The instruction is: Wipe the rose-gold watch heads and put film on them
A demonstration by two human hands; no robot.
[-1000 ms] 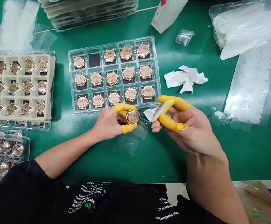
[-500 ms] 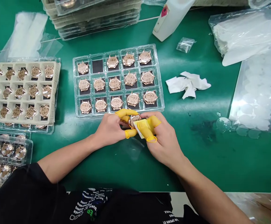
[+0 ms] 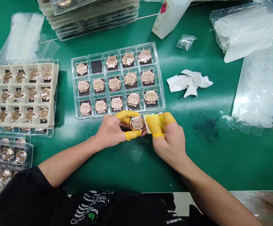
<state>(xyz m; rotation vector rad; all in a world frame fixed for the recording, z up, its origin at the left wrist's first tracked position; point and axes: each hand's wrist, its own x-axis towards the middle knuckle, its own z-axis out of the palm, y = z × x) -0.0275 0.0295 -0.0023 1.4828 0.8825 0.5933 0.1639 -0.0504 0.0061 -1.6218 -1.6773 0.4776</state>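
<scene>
While both hands worked just short of the near edge of the green workbench [image 3: 223,163], trays and packing covered most of its far half. To the left sat a beige tray of rose-gold watch cases [image 3: 55,94], with a clear blister tray of cases [image 3: 9,157] nearer the person. At the far left lay a stack of clear trays [image 3: 87,23], and beside it stood a white plastic bottle [image 3: 169,17]. A bag of white discs [image 3: 249,28] and a sheet of pale discs [image 3: 256,88] filled the far right. In the middle, a clear plastic tray [image 3: 162,91] held fifteen cases, with one far-row pocket vacant. A crumpled white wipe [image 3: 189,82] lay to its right, and a loose round clear disc [image 3: 226,122] sat further right.

The left hand [image 3: 111,130] had curled closed around a round rose-gold watch case [image 3: 137,123], gripping its rim with yellow finger cots [image 3: 128,114] just short of the tray. The right hand [image 3: 168,141] had come in from the right and now pinched a small white tab [image 3: 147,124] nearly shut against the case's right side. Open bench remained to the right and in front of the hands, while the tray's near rim closed off the far side.
</scene>
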